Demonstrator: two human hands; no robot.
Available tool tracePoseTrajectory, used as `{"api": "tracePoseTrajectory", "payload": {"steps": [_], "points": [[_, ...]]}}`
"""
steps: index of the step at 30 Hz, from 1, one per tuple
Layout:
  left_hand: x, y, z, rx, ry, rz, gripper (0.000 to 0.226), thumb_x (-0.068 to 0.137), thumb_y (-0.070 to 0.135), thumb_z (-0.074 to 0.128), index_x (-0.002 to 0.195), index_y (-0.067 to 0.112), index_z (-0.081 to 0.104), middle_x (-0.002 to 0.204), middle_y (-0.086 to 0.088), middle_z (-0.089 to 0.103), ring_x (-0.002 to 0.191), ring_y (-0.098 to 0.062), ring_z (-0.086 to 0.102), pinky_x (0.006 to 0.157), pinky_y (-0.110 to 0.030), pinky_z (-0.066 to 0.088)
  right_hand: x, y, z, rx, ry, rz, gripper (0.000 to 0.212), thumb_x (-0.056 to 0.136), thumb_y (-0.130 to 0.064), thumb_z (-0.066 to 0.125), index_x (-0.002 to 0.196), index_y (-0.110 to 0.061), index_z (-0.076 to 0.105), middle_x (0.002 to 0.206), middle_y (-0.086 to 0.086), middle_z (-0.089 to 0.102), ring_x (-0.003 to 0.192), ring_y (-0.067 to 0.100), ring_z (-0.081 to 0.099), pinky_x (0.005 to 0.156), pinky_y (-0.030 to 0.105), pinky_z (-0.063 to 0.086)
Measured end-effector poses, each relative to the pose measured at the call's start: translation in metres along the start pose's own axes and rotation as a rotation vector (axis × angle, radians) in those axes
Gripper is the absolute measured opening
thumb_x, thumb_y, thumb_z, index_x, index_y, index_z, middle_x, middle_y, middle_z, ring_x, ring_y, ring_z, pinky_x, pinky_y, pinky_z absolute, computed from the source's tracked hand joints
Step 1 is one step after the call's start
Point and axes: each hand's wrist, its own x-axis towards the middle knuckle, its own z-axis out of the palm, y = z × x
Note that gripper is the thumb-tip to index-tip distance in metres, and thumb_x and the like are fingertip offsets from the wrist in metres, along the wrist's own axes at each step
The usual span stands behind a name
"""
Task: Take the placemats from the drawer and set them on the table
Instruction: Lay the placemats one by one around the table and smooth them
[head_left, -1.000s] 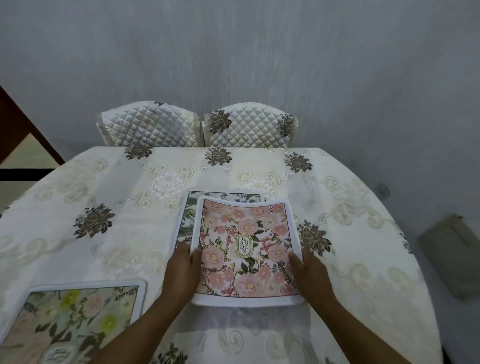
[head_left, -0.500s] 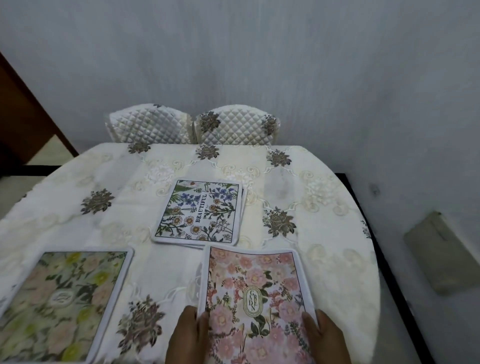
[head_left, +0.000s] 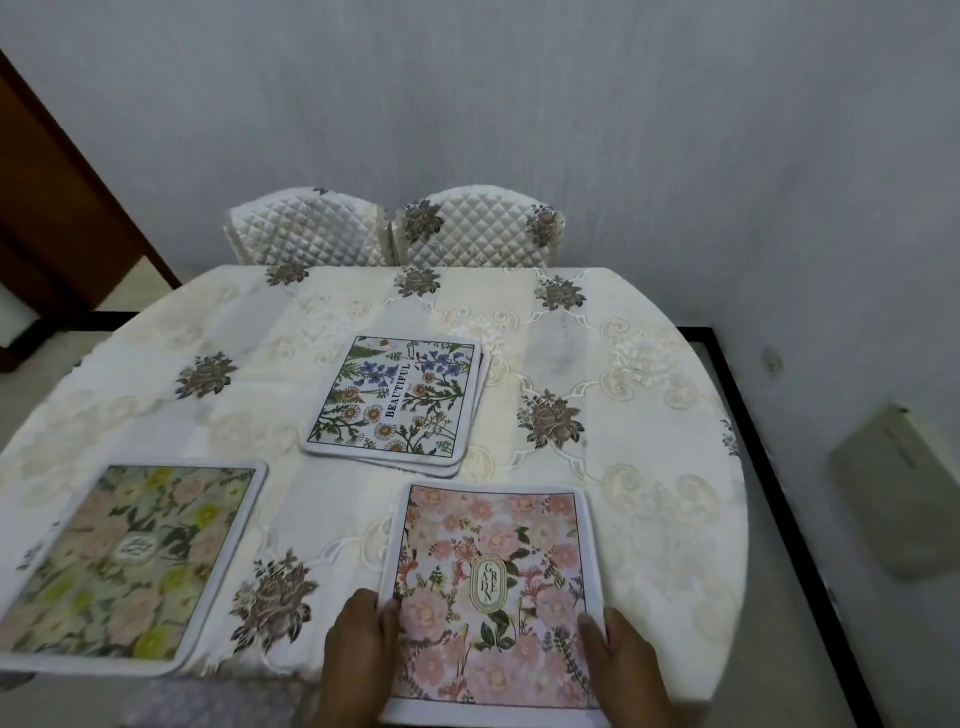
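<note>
A pink floral placemat marked "GARDEN" lies flat at the near edge of the round table. My left hand holds its left edge and my right hand holds its right edge. A small stack of placemats, topped by a blue-and-orange flower mat reading "BEAUTIFUL", sits in the table's middle. A green and yellow floral placemat lies flat at the near left.
A cream embroidered cloth covers the table. Two quilted chair backs stand at the far side against the grey wall. A brown door is at the left. A flat grey object lies on the floor at the right.
Both hands have drawn the pink placemat off the centre stack and toward me, down to the table's near edge. The "BEAUTIFUL" mat is now uncovered on the stack.
</note>
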Motion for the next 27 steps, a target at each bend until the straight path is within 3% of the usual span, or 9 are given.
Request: {"api": "tracePoseTrajectory", "payload": {"steps": [6,9,11,13,17,20,22,27], "points": [[0.006,-0.018,0.008,0.242,-0.039,0.129,0.036,0.086,0.049,0.033,0.075,0.016,0.046,0.068,-0.003,0.049,0.059,-0.027,0.051,0.052,-0.036,0.041,0.003,0.016,0.011,-0.079,-0.03,0.049,0.025,0.091,-0.044,0.054,0.084,-0.021,0.054,0.084,0.003,0.067,0.081,0.023,0.065,0.073,0.032,0.05],[0.01,-0.02,0.008,0.36,-0.062,0.141,0.039,0.08,0.047,0.04,0.088,0.011,0.052,0.08,-0.01,0.054,0.067,-0.03,0.053,0.056,-0.038,0.043,0.011,0.018,0.014,-0.181,0.107,0.019,0.026,0.086,-0.035,0.065,0.081,-0.017,0.048,0.08,0.007,0.057,0.075,0.029,0.056,0.067,0.036,0.047],[0.015,-0.012,0.008,0.347,-0.058,0.155,0.041,0.081,0.044,0.045,0.103,0.01,0.052,0.096,-0.012,0.055,0.081,-0.031,0.054,0.066,-0.042,0.046,0.021,0.017,0.017,-0.251,0.254,-0.091,0.029,0.078,-0.022,0.075,0.095,-0.008,0.056,0.091,0.015,0.057,0.084,0.035,0.055,0.072,0.041,0.048],[0.025,0.001,0.01,0.315,-0.057,0.236,0.042,0.086,0.039,0.046,0.118,0.011,0.047,0.116,-0.012,0.052,0.101,-0.031,0.053,0.082,-0.045,0.047,0.034,0.005,0.023,-0.338,0.288,-0.226,0.041,0.081,-0.025,0.069,0.112,-0.001,0.056,0.107,0.02,0.059,0.099,0.038,0.055,0.081,0.045,0.05],[0.061,0.035,0.027,0.332,-0.135,0.428,0.055,0.092,0.039,0.039,0.138,0.008,0.033,0.141,-0.016,0.035,0.13,-0.036,0.039,0.105,-0.048,0.039,0.074,-0.033,0.043,-0.535,0.151,-0.461,0.062,0.089,-0.042,0.044,0.139,-0.005,0.04,0.145,0.019,0.041,0.135,0.034,0.037,0.107,0.049,0.038],[0.086,0.06,0.043,0.352,-0.214,0.45,0.065,0.096,0.045,0.031,0.148,0.009,0.017,0.156,-0.017,0.017,0.145,-0.034,0.012,0.119,-0.048,0.015,0.101,-0.06,0.063,-0.662,0.027,-0.54,0.068,0.091,-0.049,0.034,0.147,-0.01,0.028,0.156,0.017,0.026,0.145,0.034,0.019,0.116,0.052,0.023],[0.097,0.071,0.052,0.377,-0.259,0.477,0.067,0.097,0.046,0.027,0.15,0.008,0.011,0.159,-0.016,0.009,0.147,-0.03,0.003,0.12,-0.046,0.004,0.111,-0.073,0.074,-0.725,-0.012,-0.555,0.07,0.093,-0.051,0.029,0.15,-0.012,0.022,0.158,0.016,0.021,0.147,0.033,0.013,0.117,0.052,0.015],[0.116,0.074,0.063,0.435,-0.282,0.545,0.065,0.098,0.047,0.02,0.151,0.009,0.013,0.16,-0.013,0.011,0.148,-0.028,-0.001,0.12,-0.048,0.002,0.123,-0.083,0.093,-0.767,-0.042,-0.578,0.066,0.098,-0.051,0.02,0.152,-0.014,0.016,0.161,0.013,0.013,0.149,0.03,0.003,0.118,0.05,0.004]]}}
